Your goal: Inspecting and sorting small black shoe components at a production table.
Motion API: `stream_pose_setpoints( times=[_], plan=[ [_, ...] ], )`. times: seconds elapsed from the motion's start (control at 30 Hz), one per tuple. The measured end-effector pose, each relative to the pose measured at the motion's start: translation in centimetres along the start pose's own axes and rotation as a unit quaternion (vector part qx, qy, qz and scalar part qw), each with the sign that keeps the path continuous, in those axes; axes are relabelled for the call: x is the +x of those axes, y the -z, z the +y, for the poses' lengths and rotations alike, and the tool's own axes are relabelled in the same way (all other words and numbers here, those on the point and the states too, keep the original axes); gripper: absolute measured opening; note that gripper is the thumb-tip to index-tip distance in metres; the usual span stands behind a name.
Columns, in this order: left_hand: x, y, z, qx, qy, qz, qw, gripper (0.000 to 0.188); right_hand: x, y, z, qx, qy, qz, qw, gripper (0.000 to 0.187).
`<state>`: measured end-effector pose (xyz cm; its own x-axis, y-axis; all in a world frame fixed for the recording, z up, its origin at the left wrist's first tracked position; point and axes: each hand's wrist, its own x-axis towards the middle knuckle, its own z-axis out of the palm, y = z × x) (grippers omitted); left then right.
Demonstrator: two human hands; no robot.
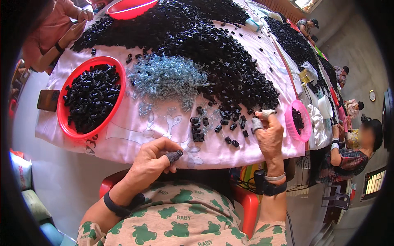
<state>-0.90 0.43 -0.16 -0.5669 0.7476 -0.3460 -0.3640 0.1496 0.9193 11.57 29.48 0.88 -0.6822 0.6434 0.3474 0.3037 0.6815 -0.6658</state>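
Note:
My left hand (154,159) is closed near the table's front edge, thumb and a dark-wrapped finger pinching a small black plastic part (179,152). My right hand (269,133) reaches to the near edge of a large heap of black plastic parts (230,61). Its thumb and forefinger, in pale wraps, are bent together in a pinch; anything between the tips is too small to make out. Between my hands, several loose black parts (197,129) lie in a cluster. Beyond them sits a pile of small bluish-silver coil springs (168,78), some scattered toward me.
A red basin (65,119) of black parts stands at left, beside a dark brown flat object (48,100). A pink basket (305,125) is right of my right hand, near white cloth (316,123). Another red basin (131,10) stands far left. Other people work around the tables.

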Motion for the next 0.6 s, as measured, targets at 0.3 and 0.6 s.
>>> stream_pose_setpoints(
  times=[0.3,0.6],
  plan=[
    [-0.4,0.1,0.1,-0.056,-0.023,-0.019,0.998,0.015,-5.3,-2.6,-9.1,0.309,-0.011,-0.153,0.939,0.023],
    [-0.6,0.2,-0.3,-0.165,-0.027,-0.092,0.982,0.019,-8.1,-5.2,-9.9,0.345,-0.003,-0.216,0.913,0.024]
  ],
)
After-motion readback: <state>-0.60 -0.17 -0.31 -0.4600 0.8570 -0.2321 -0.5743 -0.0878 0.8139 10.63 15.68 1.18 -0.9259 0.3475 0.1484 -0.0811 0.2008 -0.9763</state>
